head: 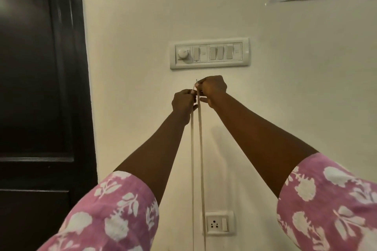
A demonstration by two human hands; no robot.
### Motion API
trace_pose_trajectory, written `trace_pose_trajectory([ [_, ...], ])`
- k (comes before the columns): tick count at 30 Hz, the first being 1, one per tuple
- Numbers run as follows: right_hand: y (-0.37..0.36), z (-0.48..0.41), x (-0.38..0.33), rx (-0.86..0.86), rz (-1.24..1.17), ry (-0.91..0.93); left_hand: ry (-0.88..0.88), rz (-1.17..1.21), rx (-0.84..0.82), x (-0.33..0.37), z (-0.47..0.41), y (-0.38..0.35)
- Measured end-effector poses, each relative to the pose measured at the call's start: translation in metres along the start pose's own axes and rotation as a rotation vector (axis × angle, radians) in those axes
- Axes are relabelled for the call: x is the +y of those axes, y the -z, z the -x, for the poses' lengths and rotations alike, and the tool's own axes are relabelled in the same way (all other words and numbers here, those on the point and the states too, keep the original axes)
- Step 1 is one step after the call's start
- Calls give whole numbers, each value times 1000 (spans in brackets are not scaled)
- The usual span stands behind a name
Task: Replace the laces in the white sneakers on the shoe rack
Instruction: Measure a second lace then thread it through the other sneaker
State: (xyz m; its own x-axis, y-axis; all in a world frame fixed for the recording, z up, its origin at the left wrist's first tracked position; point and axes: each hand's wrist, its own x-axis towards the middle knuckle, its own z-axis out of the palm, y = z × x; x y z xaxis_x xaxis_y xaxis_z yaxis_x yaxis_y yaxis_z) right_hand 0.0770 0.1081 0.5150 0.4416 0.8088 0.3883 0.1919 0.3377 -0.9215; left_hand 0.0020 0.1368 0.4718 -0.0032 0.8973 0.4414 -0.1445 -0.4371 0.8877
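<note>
Lace (200,149), off-white, flat: doubled, long axis vertical, two strands hanging straight down from the hands and out of view at the bottom. Left hand (183,102) and right hand (213,89): touching just below the switch panel (209,53), each pinching one upper end, the right slightly higher.

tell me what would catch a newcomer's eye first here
First, the raised hands at mid-frame: the left hand and right hand pinch the top of a pale lace close together, and its two strands hang straight down between the forearms. Just above them a white switch panel sits on the cream wall, and a dark door fills the left side.
</note>
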Motion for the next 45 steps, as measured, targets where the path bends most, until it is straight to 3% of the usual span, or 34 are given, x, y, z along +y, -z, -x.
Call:
trace_pose_trajectory([
  [8, 9, 7, 9, -43, -11, -12, -90, -77, 96, 11, -3, 11],
  [25, 17, 3, 17, -42, -117, 119, 88, 49, -160, 33, -1, 14],
  [45, 16, 6, 26, -238, -176, 61, 169, 103, -253, 29, 3, 32],
])
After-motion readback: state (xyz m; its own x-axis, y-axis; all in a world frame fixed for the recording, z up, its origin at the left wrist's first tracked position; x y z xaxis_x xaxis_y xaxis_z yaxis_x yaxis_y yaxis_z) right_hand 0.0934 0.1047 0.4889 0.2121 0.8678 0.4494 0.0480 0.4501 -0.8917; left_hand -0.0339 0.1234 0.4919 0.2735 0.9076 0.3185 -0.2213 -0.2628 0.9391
